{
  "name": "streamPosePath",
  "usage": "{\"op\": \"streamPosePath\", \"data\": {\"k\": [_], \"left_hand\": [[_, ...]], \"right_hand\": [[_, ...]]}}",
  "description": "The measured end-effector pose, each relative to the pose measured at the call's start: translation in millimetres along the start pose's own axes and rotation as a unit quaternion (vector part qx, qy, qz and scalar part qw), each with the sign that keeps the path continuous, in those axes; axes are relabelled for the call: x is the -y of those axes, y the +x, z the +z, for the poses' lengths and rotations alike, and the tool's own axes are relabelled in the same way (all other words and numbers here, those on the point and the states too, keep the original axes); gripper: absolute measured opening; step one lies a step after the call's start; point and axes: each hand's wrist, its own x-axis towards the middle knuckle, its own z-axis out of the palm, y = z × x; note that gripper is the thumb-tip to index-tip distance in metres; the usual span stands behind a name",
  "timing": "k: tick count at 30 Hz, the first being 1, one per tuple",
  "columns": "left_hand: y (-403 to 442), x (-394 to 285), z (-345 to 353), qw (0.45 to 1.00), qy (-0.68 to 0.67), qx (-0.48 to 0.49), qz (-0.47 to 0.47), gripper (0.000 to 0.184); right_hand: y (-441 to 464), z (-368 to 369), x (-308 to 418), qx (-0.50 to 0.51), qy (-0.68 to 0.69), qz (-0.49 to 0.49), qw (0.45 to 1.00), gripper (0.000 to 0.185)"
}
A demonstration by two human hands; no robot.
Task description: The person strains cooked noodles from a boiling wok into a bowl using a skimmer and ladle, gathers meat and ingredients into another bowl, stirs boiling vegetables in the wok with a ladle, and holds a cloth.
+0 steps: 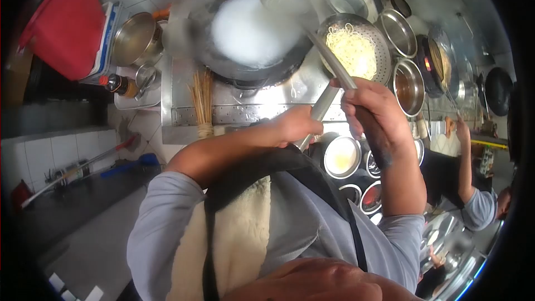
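My right hand [376, 106] is closed round the long metal handle of a ladle [329, 56]. The ladle's blurred bowl hangs over the right side of a large dark wok [253, 75], where thick white steam or foam hides the contents. My left hand [301, 125] grips a second metal handle [324, 103], which slants up toward a perforated strainer [382, 58]. Where that handle meets the strainer is hidden behind the ladle. Pale yellow noodles [351, 53] lie in the strainer, right of the wok.
Steel pots [408, 92] stand right of the strainer. Below it are several round containers [342, 157]. Bamboo sticks [202, 97] stand at the stove's front left, near a sauce bottle [121, 85] and a steel pot [135, 39]. At the right, a co-worker's arm [464, 159] reaches toward another pan.
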Motion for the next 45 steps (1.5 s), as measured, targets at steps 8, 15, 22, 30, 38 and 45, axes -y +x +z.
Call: {"op": "streamPosePath", "data": {"k": [8,15,22,30,38,45], "left_hand": [[-57,23,-69,0.993,-0.045,-0.104,0.043,0.026],[-68,54,-129,0.973,-0.047,-0.217,0.064,0.020],[-66,57,-145,0.960,-0.124,-0.230,0.101,0.017],[-67,75,-163,0.953,-0.140,-0.248,0.105,0.014],[-100,58,-156,0.928,-0.140,-0.312,0.150,0.020],[-117,25,-163,0.917,-0.115,-0.363,0.118,0.023]], "right_hand": [[-17,12,19,0.023,-0.018,-0.013,1.000,0.039],[15,12,-4,0.013,-0.122,-0.014,0.992,0.030],[47,10,-51,-0.074,-0.390,-0.074,0.915,0.041],[92,-28,-91,-0.224,-0.565,-0.109,0.787,0.067],[137,-34,-112,-0.199,-0.582,-0.109,0.781,0.061],[126,-13,-109,0.033,-0.134,0.092,0.986,0.035]]}}
